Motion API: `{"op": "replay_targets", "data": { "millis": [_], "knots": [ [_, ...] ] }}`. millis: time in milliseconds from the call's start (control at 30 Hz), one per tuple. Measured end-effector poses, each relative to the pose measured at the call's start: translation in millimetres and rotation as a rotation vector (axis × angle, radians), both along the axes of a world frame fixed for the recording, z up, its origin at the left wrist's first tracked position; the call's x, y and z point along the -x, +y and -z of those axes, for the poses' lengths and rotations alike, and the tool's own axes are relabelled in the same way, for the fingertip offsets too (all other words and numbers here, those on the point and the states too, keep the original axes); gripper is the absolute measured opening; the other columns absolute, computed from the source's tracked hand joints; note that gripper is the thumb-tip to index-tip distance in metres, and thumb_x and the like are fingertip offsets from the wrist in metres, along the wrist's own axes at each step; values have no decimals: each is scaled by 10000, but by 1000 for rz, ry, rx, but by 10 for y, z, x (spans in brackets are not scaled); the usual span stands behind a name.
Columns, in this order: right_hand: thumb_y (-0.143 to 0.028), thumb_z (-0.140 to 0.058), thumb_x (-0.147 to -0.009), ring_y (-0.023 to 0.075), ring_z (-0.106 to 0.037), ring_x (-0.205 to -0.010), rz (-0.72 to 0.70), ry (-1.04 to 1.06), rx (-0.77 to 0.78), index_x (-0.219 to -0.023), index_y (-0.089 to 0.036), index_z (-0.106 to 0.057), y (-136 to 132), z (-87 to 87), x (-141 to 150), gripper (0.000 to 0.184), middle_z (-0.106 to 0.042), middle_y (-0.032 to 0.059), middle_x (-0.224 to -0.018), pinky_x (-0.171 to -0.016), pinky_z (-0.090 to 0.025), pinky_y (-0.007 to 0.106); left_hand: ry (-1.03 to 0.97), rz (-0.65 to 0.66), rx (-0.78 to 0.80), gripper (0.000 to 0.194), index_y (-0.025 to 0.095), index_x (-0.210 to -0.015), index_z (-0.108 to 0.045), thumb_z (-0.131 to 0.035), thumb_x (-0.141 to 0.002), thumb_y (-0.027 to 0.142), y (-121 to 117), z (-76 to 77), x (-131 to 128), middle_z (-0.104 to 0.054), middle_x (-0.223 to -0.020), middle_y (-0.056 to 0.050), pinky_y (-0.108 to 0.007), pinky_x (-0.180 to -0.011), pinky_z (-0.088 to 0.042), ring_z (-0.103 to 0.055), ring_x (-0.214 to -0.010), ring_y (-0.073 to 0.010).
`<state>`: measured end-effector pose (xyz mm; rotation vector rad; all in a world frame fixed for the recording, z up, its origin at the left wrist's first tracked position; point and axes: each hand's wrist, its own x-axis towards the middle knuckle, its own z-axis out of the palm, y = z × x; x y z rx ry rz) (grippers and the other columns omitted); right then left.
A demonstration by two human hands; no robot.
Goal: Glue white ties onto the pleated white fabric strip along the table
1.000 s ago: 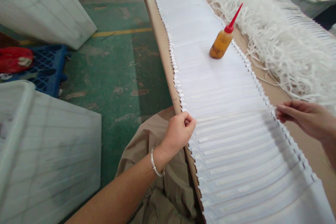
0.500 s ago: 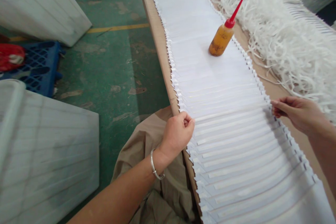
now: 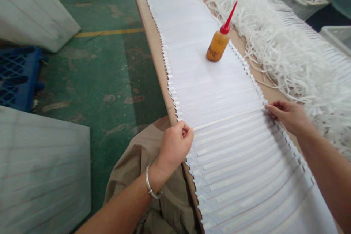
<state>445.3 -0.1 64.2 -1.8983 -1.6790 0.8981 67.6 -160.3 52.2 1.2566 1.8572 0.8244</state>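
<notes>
A long row of overlapping white paper sheets (image 3: 219, 91) runs down the brown table (image 3: 153, 47). My left hand (image 3: 175, 144), with a silver bangle on its wrist, is closed in a pinch on the near end of a thin white paper strip (image 3: 227, 119) at the row's left edge. My right hand (image 3: 287, 115) pinches the far end of the same strip at the right edge. The strip stretches across the sheets between both hands. An amber glue bottle (image 3: 218, 44) with a red pointed nozzle stands on the sheets farther up.
A heap of loose white paper strips (image 3: 287, 55) lies along the table's right side. Large white plastic bins (image 3: 41, 175) stand on the green floor at left, beside a blue pallet (image 3: 16, 76). Tan cloth (image 3: 137, 157) covers my lap at the table edge.
Both hands have kept their pinch on the strip; the right hand has shifted left toward the edge of the sheets. The view has swung slightly to the right.
</notes>
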Motion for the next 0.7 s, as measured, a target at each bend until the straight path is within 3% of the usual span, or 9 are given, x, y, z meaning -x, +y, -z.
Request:
{"op": "replay_targets", "data": {
  "millis": [100, 400, 700],
  "knots": [
    [-696, -755, -696, 86, -402, -531, 35, -41, -18, -805, -171, -637, -1, 60, 3, 549, -534, -41, -590, -497, -274, 252, 41, 7, -1, 154, 194, -684, -563, -571, -829, 245, -2, 18, -8, -547, -587, 32, -249, -567, -292, -493, -555, -121],
    [-463, -703, -842, 81, -414, -541, 14, -121, 1, -827, -174, -634, 11, 102, -8, 297, -558, -41, -612, -529, -282, 248, 100, 6, 24, 139, 199, -671, -543, -564, -808, 208, 2, -35, -35, -545, -588, 32, -255, -573, -277, -481, -557, -122],
    [-452, -705, -838, 99, -462, -563, 9, -228, -12, -865, -170, -681, 8, 120, -46, 284, -608, -14, -650, -559, -326, 265, 146, 17, 52, 130, 202, -674, -545, -562, -803, 191, 24, -48, -39, -557, -599, 22, -266, -569, -271, -493, -566, -134]
  ]
}}
